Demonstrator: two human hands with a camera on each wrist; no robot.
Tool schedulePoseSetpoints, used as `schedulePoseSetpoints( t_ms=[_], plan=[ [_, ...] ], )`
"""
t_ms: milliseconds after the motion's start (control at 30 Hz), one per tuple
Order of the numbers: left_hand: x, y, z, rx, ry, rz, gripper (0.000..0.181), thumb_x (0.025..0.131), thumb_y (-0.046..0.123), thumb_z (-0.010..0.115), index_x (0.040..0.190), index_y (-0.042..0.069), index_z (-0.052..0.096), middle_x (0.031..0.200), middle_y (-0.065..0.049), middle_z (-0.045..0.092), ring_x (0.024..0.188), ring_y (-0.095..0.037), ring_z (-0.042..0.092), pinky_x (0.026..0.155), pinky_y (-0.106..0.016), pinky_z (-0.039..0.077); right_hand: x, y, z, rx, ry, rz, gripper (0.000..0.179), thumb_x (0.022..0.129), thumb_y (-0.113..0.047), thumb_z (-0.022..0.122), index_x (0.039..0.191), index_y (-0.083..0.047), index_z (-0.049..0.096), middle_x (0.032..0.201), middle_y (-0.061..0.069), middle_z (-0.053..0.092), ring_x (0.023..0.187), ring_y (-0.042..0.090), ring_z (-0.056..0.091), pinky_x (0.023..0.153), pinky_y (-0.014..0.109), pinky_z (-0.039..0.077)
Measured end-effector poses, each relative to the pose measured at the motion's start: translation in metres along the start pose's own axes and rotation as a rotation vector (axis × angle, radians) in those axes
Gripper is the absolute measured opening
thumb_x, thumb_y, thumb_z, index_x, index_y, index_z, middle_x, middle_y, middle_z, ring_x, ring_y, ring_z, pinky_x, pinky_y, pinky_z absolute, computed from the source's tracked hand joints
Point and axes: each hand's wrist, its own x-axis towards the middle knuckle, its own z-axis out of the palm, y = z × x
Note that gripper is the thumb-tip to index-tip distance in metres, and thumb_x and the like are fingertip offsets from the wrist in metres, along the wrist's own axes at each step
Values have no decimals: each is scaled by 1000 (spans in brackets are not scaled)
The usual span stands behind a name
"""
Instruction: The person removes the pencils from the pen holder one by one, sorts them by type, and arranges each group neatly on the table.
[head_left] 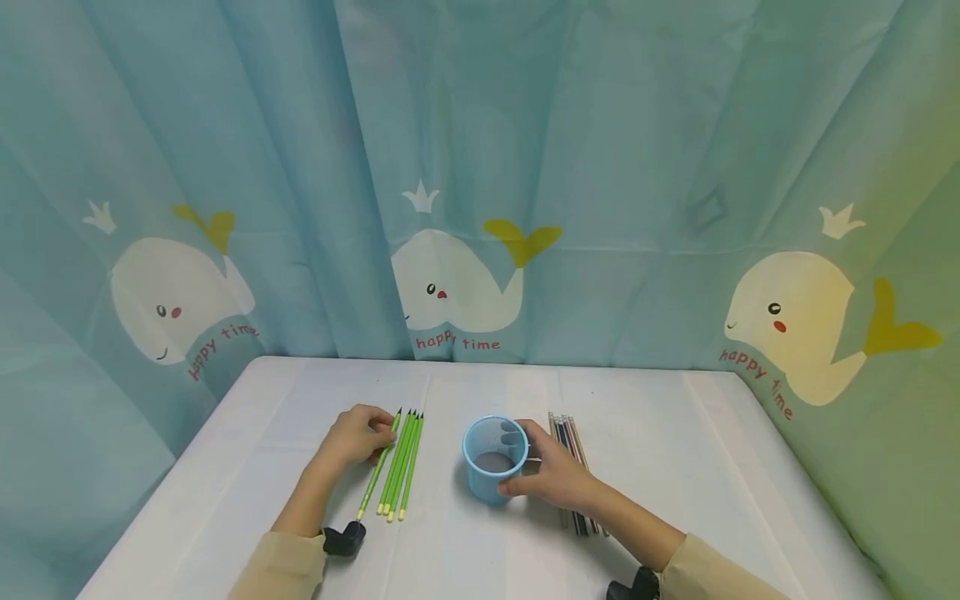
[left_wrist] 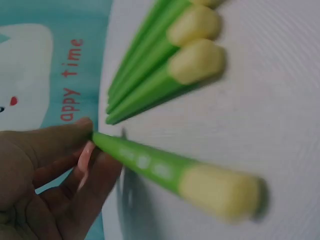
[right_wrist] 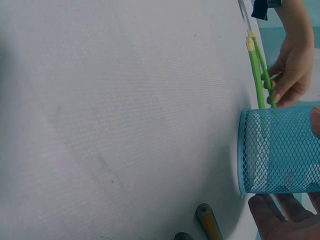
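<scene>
Left hand (head_left: 358, 435) pinches one green pencil (head_left: 378, 467) near its tip, angled away from the other green pencils (head_left: 403, 467) lying side by side on the white surface (head_left: 675, 467). Right hand (head_left: 551, 475) grasps the blue mesh cup (head_left: 493, 458) standing upright mid-surface, in front of a second row of mixed pencils (head_left: 572, 437). This looks like the pick-up step; next, the pencil would need lifting clear and tipping upright over the cup's mouth.
</scene>
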Motion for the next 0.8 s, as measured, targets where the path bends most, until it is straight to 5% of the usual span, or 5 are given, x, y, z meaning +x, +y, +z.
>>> schedulePoseSetpoints(
  t_ms=[200, 633, 800],
  plan=[
    [2, 1, 4, 115, 22, 4, 30, 88, 10, 73, 114, -4, 69, 80, -3, 64, 55, -12, 59, 51, -26, 52, 1, -3, 1, 2, -2, -13, 83, 72, -24, 89, 142, -12, 45, 138, 10, 56, 125, 37, 56, 106, 57, 45],
    [0, 7, 4, 177, 1, 14, 50, 91, 20, 72, 132, -6, 58, 83, -4, 63, 59, -13, 59, 56, -27, 48, 4, -1, 4, 9, -3, -47, 85, 77, -17, 86, 148, -10, 38, 142, 14, 51, 127, 39, 54, 108, 54, 44],
    [-19, 8, -17, 243, 47, 153, 56, 93, 26, 70, 139, -2, 53, 112, -12, 68, 89, -25, 66, 74, -40, 56, -2, -13, -8, -137, -1, -130, 79, 88, 2, 68, 154, -11, 29, 149, 19, 45, 135, 42, 47, 110, 56, 41]
  ],
)
